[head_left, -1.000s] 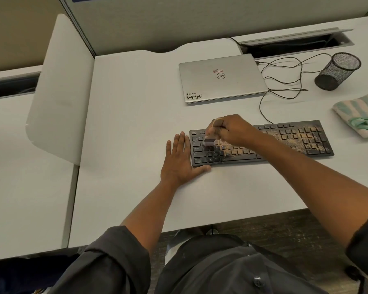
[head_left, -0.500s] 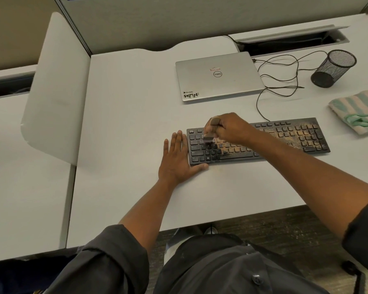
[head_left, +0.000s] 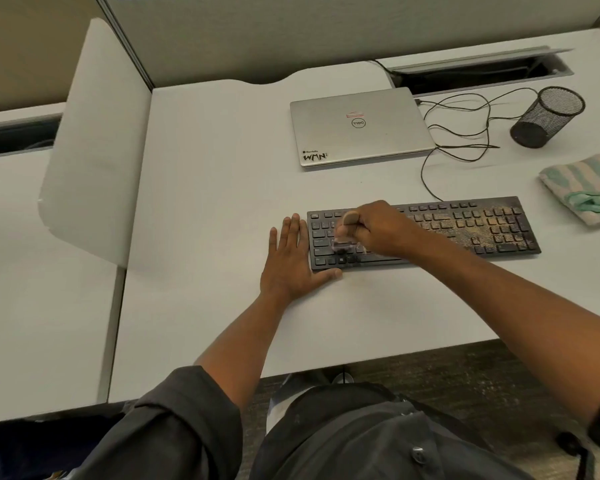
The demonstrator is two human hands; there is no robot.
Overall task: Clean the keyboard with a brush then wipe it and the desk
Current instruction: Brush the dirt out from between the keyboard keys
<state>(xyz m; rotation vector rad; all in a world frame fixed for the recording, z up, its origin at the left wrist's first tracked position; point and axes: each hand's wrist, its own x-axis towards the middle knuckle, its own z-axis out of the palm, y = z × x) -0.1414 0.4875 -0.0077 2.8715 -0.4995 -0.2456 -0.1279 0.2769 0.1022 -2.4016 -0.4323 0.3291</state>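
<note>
Right hand [head_left: 378, 228], fingers curled round a small brush [head_left: 343, 242], bristles blurred over the left keys. Left hand [head_left: 291, 263] flat on the worktop [head_left: 205, 202], fingers straight, thumb touching the keyboard [head_left: 465, 230] at its near-left corner, bracing it. Keyboard near the middle of the worktop, long axis running parallel to the near edge. Dust heaviest at the keyboard's right end, well to the right of the brush, so next strokes probably travel rightward along that axis. Cloth [head_left: 584, 187] by the right edge, nearer the right hand, not yet used.
</note>
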